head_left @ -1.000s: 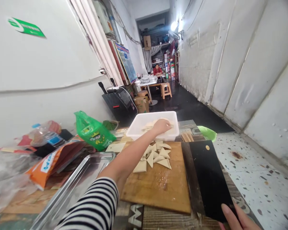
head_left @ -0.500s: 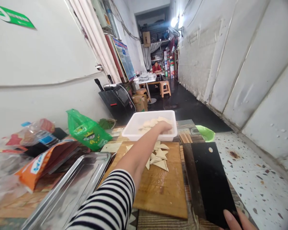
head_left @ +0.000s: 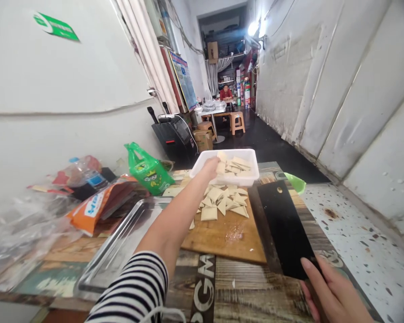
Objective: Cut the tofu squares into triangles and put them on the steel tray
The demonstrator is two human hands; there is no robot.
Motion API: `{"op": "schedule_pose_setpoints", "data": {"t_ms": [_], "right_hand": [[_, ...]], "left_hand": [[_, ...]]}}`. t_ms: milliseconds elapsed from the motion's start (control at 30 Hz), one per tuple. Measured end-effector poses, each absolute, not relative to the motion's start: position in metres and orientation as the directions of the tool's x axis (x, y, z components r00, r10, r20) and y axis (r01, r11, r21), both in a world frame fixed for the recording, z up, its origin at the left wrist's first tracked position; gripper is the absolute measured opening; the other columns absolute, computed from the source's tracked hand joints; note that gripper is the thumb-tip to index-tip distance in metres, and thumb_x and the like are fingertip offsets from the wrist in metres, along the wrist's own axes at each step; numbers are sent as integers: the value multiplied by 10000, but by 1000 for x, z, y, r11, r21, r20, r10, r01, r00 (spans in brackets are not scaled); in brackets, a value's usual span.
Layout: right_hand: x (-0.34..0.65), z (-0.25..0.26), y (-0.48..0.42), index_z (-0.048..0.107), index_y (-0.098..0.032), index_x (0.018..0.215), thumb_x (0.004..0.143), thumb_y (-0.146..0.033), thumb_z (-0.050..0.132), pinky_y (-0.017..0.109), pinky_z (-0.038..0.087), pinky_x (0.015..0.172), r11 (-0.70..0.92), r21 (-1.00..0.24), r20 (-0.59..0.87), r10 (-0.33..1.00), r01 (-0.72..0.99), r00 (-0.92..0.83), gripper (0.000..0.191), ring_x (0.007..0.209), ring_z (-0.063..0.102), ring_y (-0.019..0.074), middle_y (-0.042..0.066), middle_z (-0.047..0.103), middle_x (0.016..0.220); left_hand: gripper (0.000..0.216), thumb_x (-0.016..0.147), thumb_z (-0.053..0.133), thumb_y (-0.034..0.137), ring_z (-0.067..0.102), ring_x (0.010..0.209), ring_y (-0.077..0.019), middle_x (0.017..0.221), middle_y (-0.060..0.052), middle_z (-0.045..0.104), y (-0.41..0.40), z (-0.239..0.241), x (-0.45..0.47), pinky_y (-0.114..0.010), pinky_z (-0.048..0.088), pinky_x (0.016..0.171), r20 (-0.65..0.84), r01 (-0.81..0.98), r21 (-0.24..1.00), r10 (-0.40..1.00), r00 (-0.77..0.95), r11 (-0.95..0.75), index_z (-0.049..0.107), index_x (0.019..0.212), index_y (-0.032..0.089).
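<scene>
My left hand [head_left: 211, 168] reaches over the near left corner of a white plastic tub [head_left: 255, 167]. Its fingers close on pale, flat tofu slices [head_left: 221, 168]; the fingertips are partly hidden. More such slices [head_left: 239, 166] lie in the tub. Below it, a wooden cutting board [head_left: 222, 244] bears a loose heap of square and triangular tofu pieces [head_left: 222, 200]. My right hand [head_left: 333, 287] grips a broad, dark-bladed cleaver [head_left: 286, 229] by its handle. The blade lies tilted along the board's right edge, apart from the pieces.
A metal tray [head_left: 121, 251] lies left of the board. Beyond it are an orange packet [head_left: 87, 215], a green plastic bag [head_left: 151, 177] and clear plastic wrapping [head_left: 20, 242]. Thin wooden sticks [head_left: 268, 178] lie right of the tub. A person [head_left: 226, 93] sits far back at a table.
My left hand has moved from the tub's right side to its left side, and tofu slices show at its fingers. More of the board's pieces are uncovered. The view has shifted; the cleaver stays in my right hand.
</scene>
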State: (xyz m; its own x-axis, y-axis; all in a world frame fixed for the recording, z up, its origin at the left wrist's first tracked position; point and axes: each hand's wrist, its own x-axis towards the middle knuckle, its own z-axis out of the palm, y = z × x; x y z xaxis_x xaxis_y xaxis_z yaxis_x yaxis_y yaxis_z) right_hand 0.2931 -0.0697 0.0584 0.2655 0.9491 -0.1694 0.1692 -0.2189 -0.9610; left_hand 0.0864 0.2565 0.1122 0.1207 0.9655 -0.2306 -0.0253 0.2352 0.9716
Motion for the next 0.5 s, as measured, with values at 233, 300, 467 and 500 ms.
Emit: {"op": "schedule_pose_setpoints", "data": {"t_ms": [233, 300, 467, 500], "right_hand": [[314, 67, -71, 454, -257, 781, 873, -549, 391, 283, 416, 391, -150, -832, -112, 988, 534, 104, 312, 368, 500, 167, -47, 513, 463], [316, 77, -66, 446, -249, 792, 902, -507, 341, 283, 386, 408, -32, -690, 8, 999, 723, 51, 300, 378, 507, 171, -36, 522, 471], [302, 93, -45, 475, -215, 813, 943, -379, 254, 279, 310, 454, 201, -269, 44, 980, 942, -196, 305, 457, 572, 201, 22, 596, 533], [298, 95, -41, 490, -206, 846, 947, -351, 255, 275, 298, 455, 223, -219, 0, 974, 950, -228, 294, 471, 585, 205, 28, 614, 548]], "left_hand": [[282, 717, 549, 47, 664, 735, -182, 823, -98, 683, 151, 82, 65, -301, 536, 716, -274, 51, 955, 808, 522, 292, 618, 987, 96], [287, 744, 538, 67, 659, 755, -172, 829, -74, 687, 118, 63, 64, -295, 529, 736, -276, 158, 961, 820, 502, 226, 626, 1012, 118], [389, 800, 543, 142, 577, 1055, -225, 1111, -89, 636, 55, 39, 56, -384, 466, 925, 68, 553, 805, 958, 278, -217, 561, 1187, 183], [390, 808, 544, 159, 542, 1110, -239, 1172, -106, 603, 45, 36, 51, -406, 443, 959, 167, 611, 728, 945, 281, -310, 551, 1198, 181]]}}
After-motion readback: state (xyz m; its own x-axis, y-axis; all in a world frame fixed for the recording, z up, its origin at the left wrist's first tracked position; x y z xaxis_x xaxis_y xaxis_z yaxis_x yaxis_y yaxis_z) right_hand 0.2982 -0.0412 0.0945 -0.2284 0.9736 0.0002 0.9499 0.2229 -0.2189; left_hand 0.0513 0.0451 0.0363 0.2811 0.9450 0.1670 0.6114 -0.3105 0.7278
